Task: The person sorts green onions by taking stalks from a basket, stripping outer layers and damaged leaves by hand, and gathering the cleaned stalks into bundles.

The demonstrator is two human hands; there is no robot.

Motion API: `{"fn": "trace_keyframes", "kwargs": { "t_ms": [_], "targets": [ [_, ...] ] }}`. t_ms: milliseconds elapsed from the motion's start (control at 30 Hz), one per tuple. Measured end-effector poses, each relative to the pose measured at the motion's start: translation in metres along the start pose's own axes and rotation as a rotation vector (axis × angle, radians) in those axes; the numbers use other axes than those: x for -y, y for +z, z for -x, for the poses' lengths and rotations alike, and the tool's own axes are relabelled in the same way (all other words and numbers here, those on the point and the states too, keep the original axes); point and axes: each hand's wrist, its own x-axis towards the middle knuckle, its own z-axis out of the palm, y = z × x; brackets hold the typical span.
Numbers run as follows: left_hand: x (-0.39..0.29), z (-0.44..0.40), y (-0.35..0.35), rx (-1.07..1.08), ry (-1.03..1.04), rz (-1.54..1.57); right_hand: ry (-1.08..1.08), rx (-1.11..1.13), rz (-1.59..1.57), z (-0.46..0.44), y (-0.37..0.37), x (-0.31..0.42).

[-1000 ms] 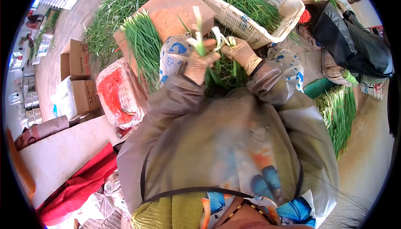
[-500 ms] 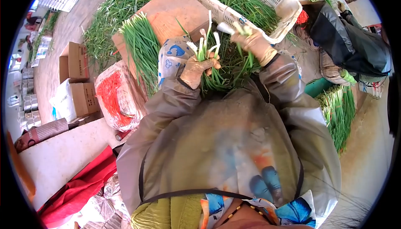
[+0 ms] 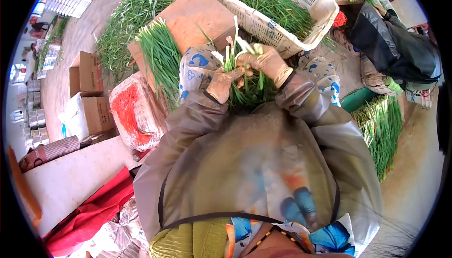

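My gloved left hand point(image 3: 225, 83) is closed around a small bunch of garlic chives point(image 3: 229, 59), white stem ends pointing up. Right beside it, my gloved right hand point(image 3: 264, 64) grips more stalks, their pale ends point(image 3: 249, 46) showing at the fingers. The two hands nearly touch, and some fingertips are hidden behind leaves. Loose green leaves hang below both hands over my lap. To the left, a neat pile of chives point(image 3: 160, 46) lies on a brown board point(image 3: 202, 15).
A white plastic crate point(image 3: 282, 37) with chives stands ahead. Loose greens point(image 3: 127, 23) cover the floor at upper left. Red ties point(image 3: 128, 112) lie on a package at my left. Upright chive bundles point(image 3: 379, 131) are at right, near a person in a dark coat point(image 3: 395, 46).
My right hand has moved left and slightly down, from near the crate to beside my left hand, with stalks in it. My left hand stays almost in place, still holding its bunch.
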Motion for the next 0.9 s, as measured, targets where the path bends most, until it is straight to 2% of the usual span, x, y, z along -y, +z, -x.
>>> {"fn": "trace_keyframes", "kwargs": {
  "t_ms": [33,67,133,200,267,333,433,533,600,633,733,767,800,833,900],
  "targets": [
    [-0.002,0.002,0.001,-0.024,-0.003,0.007,-0.078,-0.128,0.046,-0.001,-0.003,0.002],
    [-0.005,0.005,0.002,-0.048,-0.005,0.015,-0.233,-0.258,0.434,-0.008,-0.019,0.002],
    [-0.012,0.009,0.0,-0.03,-0.015,0.062,-0.193,-0.415,0.611,-0.007,-0.04,0.015],
    [-0.01,0.007,-0.001,-0.018,0.113,0.135,-0.118,-0.352,0.221,0.004,-0.056,0.026],
    [-0.01,0.005,-0.002,-0.026,0.121,0.118,-0.08,-0.26,-0.115,0.013,-0.066,0.036],
    [-0.004,0.001,-0.005,0.008,0.121,0.191,-0.07,-0.276,0.079,0.019,-0.065,0.039],
    [-0.001,-0.002,-0.003,0.023,0.097,0.148,-0.266,-0.136,0.28,0.023,-0.049,0.035],
    [-0.001,-0.002,0.006,-0.002,0.06,0.141,-0.045,-0.048,0.219,0.021,-0.018,0.035],
    [0.0,-0.002,0.01,0.031,0.021,0.003,-0.043,0.028,0.301,0.015,0.004,0.028],
    [-0.005,-0.001,0.016,0.042,0.021,-0.043,-0.1,-0.016,0.363,0.011,0.013,0.021],
    [0.007,-0.003,0.009,0.099,0.045,-0.066,-0.094,-0.052,0.39,-0.008,0.006,0.001],
    [0.012,-0.004,0.007,0.083,0.072,0.115,-0.041,-0.06,0.361,-0.009,0.002,0.004],
    [0.01,-0.003,0.007,0.082,0.073,0.115,0.013,-0.069,0.331,-0.008,-0.001,0.009],
    [0.007,-0.001,0.007,-0.004,0.072,0.116,-0.079,-0.084,0.263,-0.007,-0.001,0.008],
    [0.007,-0.002,0.004,-0.094,0.099,0.056,-0.076,-0.132,0.412,-0.006,-0.008,0.009]
  ]
}}
